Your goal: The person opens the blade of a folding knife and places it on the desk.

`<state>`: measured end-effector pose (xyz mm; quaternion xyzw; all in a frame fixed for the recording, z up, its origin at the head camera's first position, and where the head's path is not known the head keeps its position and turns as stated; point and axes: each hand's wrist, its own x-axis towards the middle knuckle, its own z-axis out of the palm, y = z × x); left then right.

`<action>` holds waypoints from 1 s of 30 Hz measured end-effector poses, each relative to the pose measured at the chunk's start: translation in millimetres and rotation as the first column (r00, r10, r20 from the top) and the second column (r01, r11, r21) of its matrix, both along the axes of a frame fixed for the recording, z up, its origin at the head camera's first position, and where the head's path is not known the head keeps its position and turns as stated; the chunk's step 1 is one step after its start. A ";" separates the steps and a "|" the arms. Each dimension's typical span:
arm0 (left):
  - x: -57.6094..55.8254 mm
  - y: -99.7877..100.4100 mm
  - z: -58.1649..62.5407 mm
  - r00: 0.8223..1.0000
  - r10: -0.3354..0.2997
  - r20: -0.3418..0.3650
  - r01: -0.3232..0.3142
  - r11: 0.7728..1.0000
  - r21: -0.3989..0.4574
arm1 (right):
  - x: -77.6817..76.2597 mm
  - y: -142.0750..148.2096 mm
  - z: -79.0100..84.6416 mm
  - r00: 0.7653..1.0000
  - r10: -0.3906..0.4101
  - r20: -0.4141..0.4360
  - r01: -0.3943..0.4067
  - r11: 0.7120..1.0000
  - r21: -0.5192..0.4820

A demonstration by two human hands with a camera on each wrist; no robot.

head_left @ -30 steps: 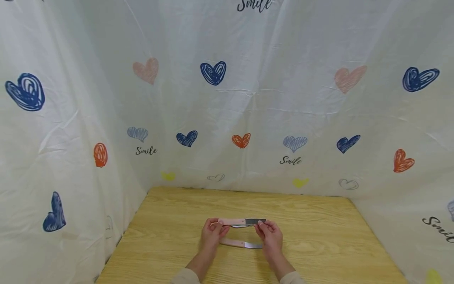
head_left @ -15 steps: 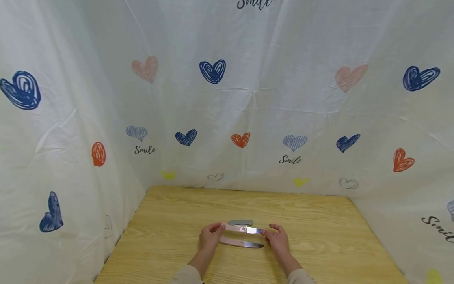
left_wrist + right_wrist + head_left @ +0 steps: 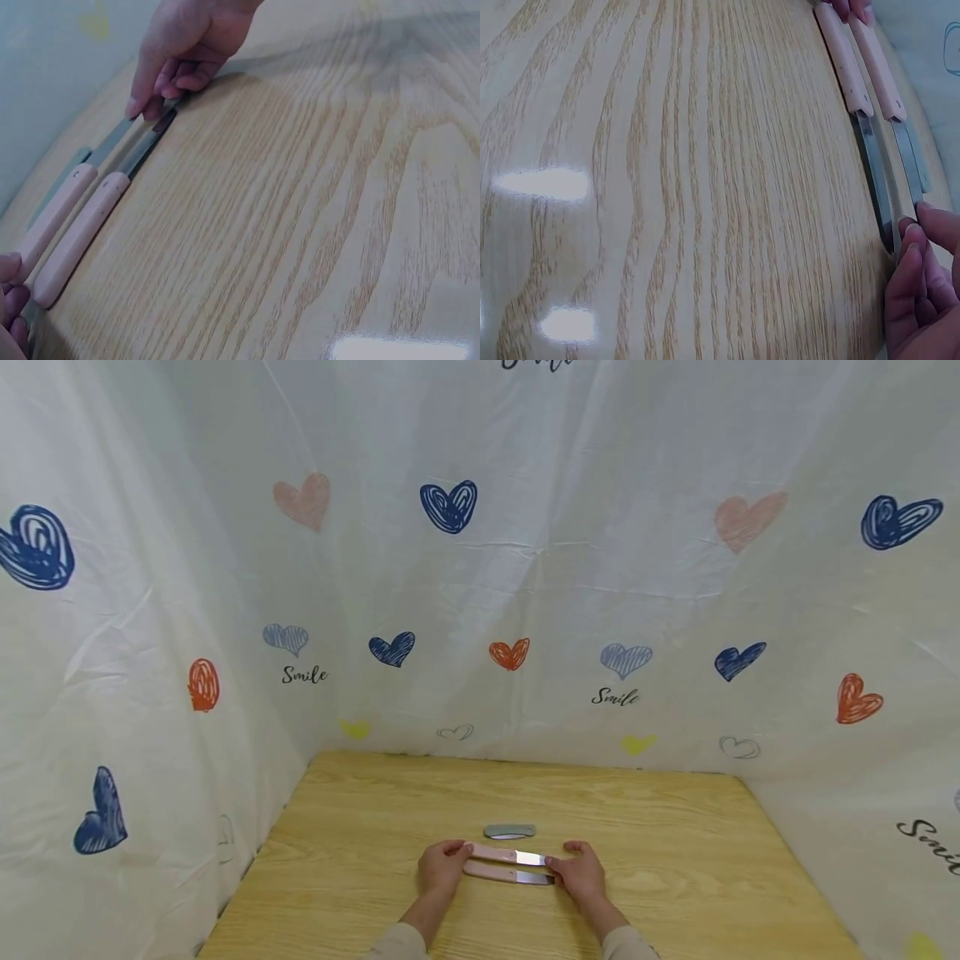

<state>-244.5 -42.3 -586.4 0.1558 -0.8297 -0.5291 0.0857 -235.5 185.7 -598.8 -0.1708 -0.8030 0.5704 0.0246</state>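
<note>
Both hands hold one pink-handled knife (image 3: 495, 852) lengthwise between them. My left hand (image 3: 441, 870) pinches the end of its handle. At the other end, the thumb and fingers of my right hand (image 3: 585, 872) pinch the blade near the tip. Parallel to it, on the near side, a second pink-handled knife (image 3: 84, 236) lies on the table, its blade (image 3: 873, 176) pointing right. The right fingers come close to this blade's tip in the right wrist view. Behind the held knife lies a small grey-green folding knife (image 3: 510, 832).
The light wood-grain table (image 3: 360, 802) carries the knives near its middle. A white cloth (image 3: 540, 577) printed with hearts and the word Smile hangs at the back and both sides, right along the table's edges.
Both hands have brought the held knife nearer, from over the folding knife to alongside the second pink-handled knife. The folding knife, mostly covered a second ago, is now in plain sight.
</note>
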 end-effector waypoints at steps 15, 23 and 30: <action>1.3 1.1 -3.5 0.999 0.008 -0.040 -0.009 0.999 -0.043 | -0.3 -3.1 2.4 1.000 0.020 -0.018 -0.019 1.000 0.022; 1.0 0.3 -5.2 0.999 0.011 -0.036 -0.013 0.999 -0.052 | -0.2 -3.6 1.9 0.999 0.034 -0.012 -0.033 0.999 0.041; 2.4 -0.5 -4.8 0.999 0.001 -0.043 -0.004 0.998 -0.066 | -0.9 -3.8 -0.9 1.000 0.030 -0.007 -0.030 0.999 0.036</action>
